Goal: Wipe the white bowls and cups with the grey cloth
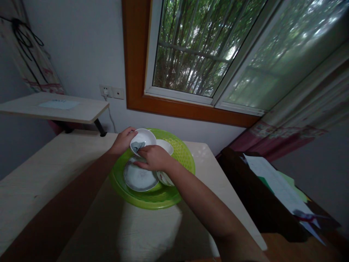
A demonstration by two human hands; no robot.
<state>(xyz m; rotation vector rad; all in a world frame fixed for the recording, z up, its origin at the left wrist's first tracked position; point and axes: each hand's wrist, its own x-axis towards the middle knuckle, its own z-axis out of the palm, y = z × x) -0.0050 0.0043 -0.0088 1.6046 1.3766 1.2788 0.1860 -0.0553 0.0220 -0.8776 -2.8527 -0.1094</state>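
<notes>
The left hand (pixel 124 141) is gripping a bowl (pixel 145 135) between both hands, the right hand (pixel 155 157) holding a cloth (pixel 137 146) inside it.

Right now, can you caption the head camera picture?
Left hand holds a white bowl over a green basket; right hand holds gray cloth inside the bowl.

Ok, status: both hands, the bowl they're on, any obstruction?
Left hand grips white bowl. Right hand on grey cloth inside. Right forearm partly hides floral bowl in green plastic basket.
</notes>
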